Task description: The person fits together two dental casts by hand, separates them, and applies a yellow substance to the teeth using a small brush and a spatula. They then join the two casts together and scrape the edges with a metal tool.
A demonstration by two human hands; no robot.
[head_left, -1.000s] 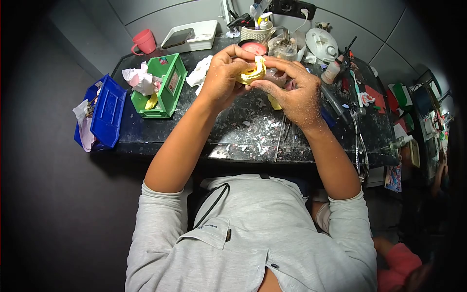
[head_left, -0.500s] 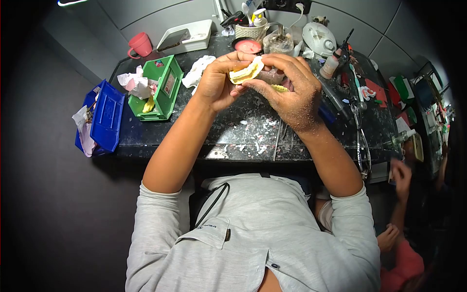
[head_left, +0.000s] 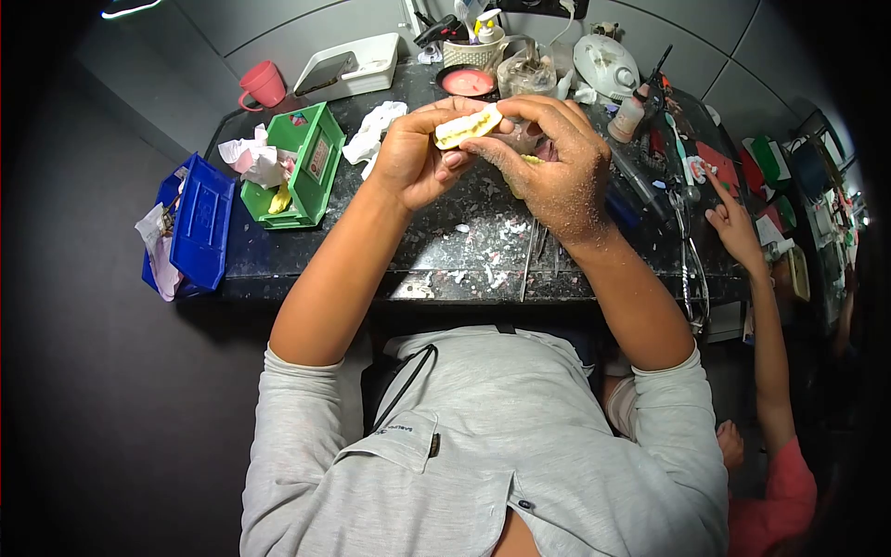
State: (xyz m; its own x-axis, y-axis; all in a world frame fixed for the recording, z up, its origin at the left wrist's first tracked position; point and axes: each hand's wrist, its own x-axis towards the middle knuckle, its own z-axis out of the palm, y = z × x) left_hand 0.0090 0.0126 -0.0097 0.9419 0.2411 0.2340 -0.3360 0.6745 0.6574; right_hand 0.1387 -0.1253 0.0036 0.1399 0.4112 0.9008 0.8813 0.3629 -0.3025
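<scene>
Above the workbench, my left hand [head_left: 419, 158] grips the left end of a curved white-and-yellow dental mould piece [head_left: 464, 128] between thumb and fingers. My right hand [head_left: 561, 172], dusted with pale powder, pinches the right end of the same piece. A pinkish, cloudy item [head_left: 522, 141] with a yellowish edge sits within my right hand's curled fingers, mostly hidden by them. Pale shavings [head_left: 492, 265] lie on the black bench top [head_left: 353, 265] below, beside thin metal tools [head_left: 530, 260].
At left stand a green bin [head_left: 320, 172] and a blue bin [head_left: 206, 223], with a pink mug [head_left: 264, 85] and white tray [head_left: 371, 65] behind. A co-worker's hand [head_left: 735, 227] reaches in at right, near pink-and-white dentures [head_left: 696, 169] and a bottle [head_left: 629, 116].
The mould piece has been tilted in my hands, so its pale edge shows more and its yellow hollow less. The co-worker's hand has risen toward the bench's right side.
</scene>
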